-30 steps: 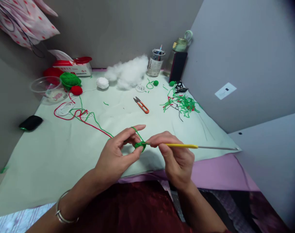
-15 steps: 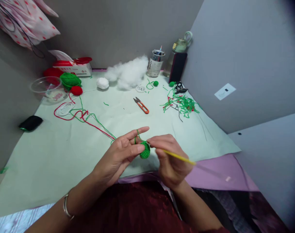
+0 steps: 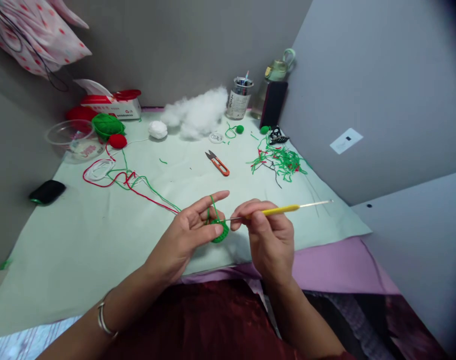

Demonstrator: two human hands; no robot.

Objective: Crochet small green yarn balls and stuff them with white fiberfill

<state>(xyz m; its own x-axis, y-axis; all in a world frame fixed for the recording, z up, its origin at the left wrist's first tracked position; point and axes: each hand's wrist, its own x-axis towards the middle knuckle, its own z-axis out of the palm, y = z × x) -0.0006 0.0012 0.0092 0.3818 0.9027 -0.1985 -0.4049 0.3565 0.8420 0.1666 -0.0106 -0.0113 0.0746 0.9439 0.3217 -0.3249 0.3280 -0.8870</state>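
Note:
Between thumb and fingers, my left hand point(image 3: 188, 232) grips a small round green crochet piece point(image 3: 221, 235). Green yarn point(image 3: 213, 205) loops over its raised index finger and runs down to the piece. My right hand point(image 3: 271, 235) is closed around the yellow handle of a crochet hook point(image 3: 282, 210). One thin metal end points left and meets the top edge of the crochet piece; the other sticks out to the right. The hook's very tip is hidden at the stitches.
Orange thread snips point(image 3: 217, 163) lie beyond my hands. Yarn scraps point(image 3: 288, 160) are heaped at right, near a phone point(image 3: 274, 104). White stuffing point(image 3: 198, 112), a jar of pens point(image 3: 239, 100) and a white yarn ball point(image 3: 158, 130) stand behind. Green yarn point(image 3: 108, 125) and a plastic tub point(image 3: 85, 147) sit at left.
The crochet hook has swung from slanting down to the right to nearly level, its right end raised. The crochet piece has tilted and shifted slightly left in my left hand.

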